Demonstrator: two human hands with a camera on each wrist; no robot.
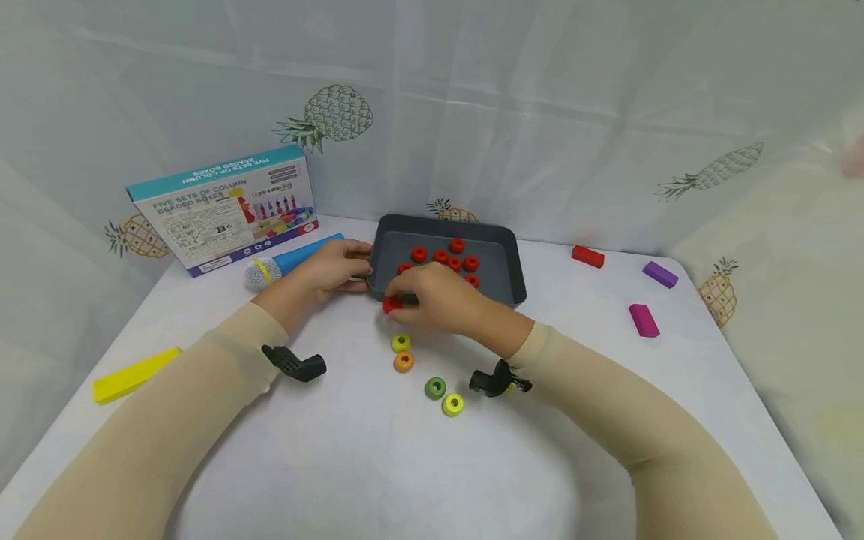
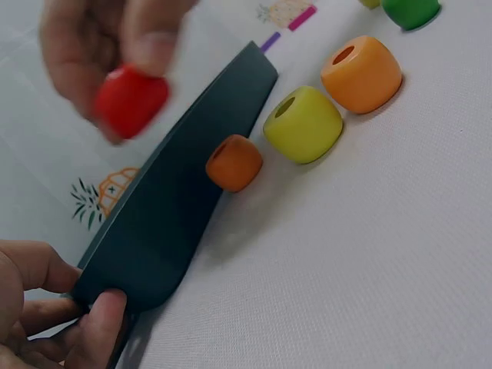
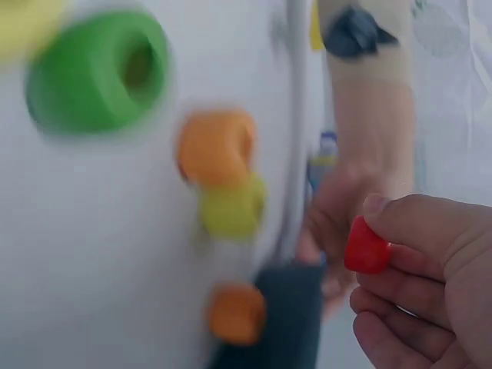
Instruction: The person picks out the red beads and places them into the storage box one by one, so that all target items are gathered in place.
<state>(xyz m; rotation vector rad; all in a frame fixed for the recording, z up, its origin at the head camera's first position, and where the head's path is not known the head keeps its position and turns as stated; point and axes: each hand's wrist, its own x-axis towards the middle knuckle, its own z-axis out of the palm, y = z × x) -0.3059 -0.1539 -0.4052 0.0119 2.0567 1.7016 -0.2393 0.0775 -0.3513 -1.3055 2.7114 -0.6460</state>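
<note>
A dark grey tray [image 1: 496,259] lies at the back middle of the table with several red beads [image 1: 418,254] in it. My left hand [image 1: 337,266] grips its near left corner, thumb against the outer wall. Over the front rim, my right hand [image 1: 442,300] pinches a red bead [image 3: 367,247] between thumb and fingers. An orange bead [image 2: 234,163] sits close by the tray's front wall, hidden in the head view. Closer to me lie a yellow bead [image 1: 401,343], another orange bead [image 1: 403,361], a green bead [image 1: 435,388] and a second yellow bead [image 1: 453,405].
Behind my left hand a blue toy microphone [image 1: 297,259] lies before an upright bead-set box [image 1: 226,206]. A yellow block [image 1: 135,375] is at the left. Red [image 1: 588,256], purple [image 1: 660,274] and magenta blocks [image 1: 644,320] lie on the right. A patterned cloth hangs behind.
</note>
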